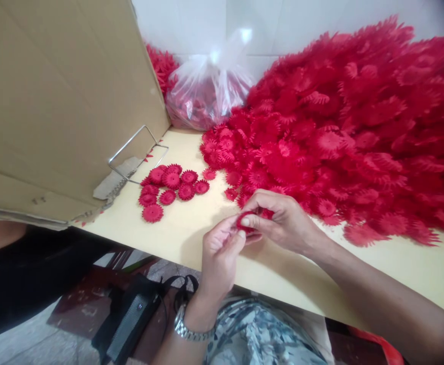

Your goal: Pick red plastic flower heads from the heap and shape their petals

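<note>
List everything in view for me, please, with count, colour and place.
Loose toothed flower pieces: many, red, back and right
Toothed rosettes: about a dozen, red, left of hands
Held rosette: one, red, between both hands
Tied plastic bag: one, clear, against wall
Cardboard panel: one, brown, left
Cardboard scrap: one, brown, beside frame
Bent wire frame: one, silver, beside panel
Table: one, pale yellow, centre
Wall: one, white, back
Mesh-faced object: one, black and grey, below table
Another person's clothing: one, black, lower left
Unclear item: one, red, bottom right
Wristwatch: one, silver, left wrist
Patterned garment: one, bluish, bottom centre
Left hand: one, bare, pinching the rosette
Right hand: one, bare, likewise
</note>
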Demonstrator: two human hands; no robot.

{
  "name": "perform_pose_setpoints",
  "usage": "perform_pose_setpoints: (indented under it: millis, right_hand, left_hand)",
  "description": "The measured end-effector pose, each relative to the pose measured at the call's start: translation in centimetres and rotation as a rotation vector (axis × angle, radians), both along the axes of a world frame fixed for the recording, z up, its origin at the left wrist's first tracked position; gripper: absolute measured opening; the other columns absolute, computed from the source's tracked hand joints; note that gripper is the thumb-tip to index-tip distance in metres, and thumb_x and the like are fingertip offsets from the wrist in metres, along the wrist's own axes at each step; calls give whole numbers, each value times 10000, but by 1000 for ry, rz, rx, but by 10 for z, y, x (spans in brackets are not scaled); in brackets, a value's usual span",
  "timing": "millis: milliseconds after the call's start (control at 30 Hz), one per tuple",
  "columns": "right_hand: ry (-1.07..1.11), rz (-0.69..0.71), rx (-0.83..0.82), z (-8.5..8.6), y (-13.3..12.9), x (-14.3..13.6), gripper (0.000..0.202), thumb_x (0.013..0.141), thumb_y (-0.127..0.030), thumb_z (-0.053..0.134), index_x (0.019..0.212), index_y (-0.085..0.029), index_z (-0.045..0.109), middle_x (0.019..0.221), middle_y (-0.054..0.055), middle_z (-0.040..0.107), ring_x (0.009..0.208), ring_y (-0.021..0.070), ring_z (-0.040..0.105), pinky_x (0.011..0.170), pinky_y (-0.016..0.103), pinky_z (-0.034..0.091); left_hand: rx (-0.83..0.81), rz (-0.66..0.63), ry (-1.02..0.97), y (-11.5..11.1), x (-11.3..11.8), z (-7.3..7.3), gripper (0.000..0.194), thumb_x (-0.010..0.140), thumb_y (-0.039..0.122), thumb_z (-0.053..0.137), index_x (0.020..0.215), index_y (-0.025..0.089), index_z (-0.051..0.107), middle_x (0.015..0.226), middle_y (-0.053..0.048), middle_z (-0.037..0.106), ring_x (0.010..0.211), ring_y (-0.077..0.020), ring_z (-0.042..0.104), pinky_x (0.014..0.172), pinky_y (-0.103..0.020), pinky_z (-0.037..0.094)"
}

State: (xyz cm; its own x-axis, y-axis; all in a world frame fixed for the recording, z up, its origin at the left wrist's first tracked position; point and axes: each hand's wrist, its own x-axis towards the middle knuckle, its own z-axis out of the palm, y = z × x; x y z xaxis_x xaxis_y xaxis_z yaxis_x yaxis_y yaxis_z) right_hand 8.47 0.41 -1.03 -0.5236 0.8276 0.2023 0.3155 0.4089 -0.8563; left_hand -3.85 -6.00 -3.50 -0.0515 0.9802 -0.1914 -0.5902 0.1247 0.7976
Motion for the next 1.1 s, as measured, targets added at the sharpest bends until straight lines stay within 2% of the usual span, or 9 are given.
perform_pose_setpoints:
  millis: [167,267,400,500,633,800,867,967,1100]
  right_hand:
    - [-53,-55,226,2,-6,-2,102,825,-136,553,740,-160,605,682,19,577,633,114,533,565,217,411]
    - [-89,-75,275,4,-9,-3,167,844,-169,536,683,-162,579,609,0,543,574,104,507,533,207,383]
    - [-114,-64,297,3,-12,-6,329,880,-223,483,555,-170,488,518,-20,475,498,88,449,493,209,333]
    - [-110,-24,196,0,-14,-8,388,906,-264,434,529,-175,455,497,-9,499,493,91,466,501,219,340]
    - [-19,6,-80,-7,-17,-10,403,922,-376,409,568,-186,443,501,-4,559,480,98,514,483,219,368]
    - [133,52,-267,-9,-20,-8,360,849,-458,537,620,-189,469,591,4,626,549,119,596,501,220,429]
    - [142,93,-324,-6,-19,-7,320,841,-440,560,659,-186,493,631,13,647,589,130,622,534,230,454]
    - [154,146,-364,-1,-17,-5,290,883,-392,505,682,-184,486,625,13,645,592,130,627,556,237,462]
    - [-2,61,-191,3,-16,-4,328,927,-320,387,638,-188,465,542,6,582,514,114,561,521,231,415]
  left_hand:
    - [-14,105,10,1,5,1,112,747,181,650,852,155,625,798,-32,693,777,-160,667,775,-312,536]
    - [18,80,61,1,5,0,90,767,213,645,827,158,607,718,-13,673,679,-138,655,684,-272,540]
    - [69,117,149,0,4,-5,103,808,259,611,780,162,587,594,21,609,511,-92,580,530,-206,491]
    - [88,134,173,-2,4,-7,182,817,328,599,745,164,571,533,43,546,434,-62,488,439,-168,418]
    - [57,157,176,-1,5,-6,289,819,394,585,656,170,506,453,72,419,393,-43,371,374,-135,319]
    - [14,200,91,3,5,-3,402,796,422,604,561,176,391,431,94,291,362,-31,244,326,-125,234]
    - [5,206,78,4,5,-3,409,799,422,601,556,177,381,423,91,309,356,-33,259,324,-131,239]
    - [32,156,100,3,5,-4,371,832,450,545,603,176,447,441,68,414,375,-52,364,357,-153,317]
    - [84,67,208,-1,2,-7,247,862,396,528,752,175,543,539,41,549,453,-71,495,455,-183,416]
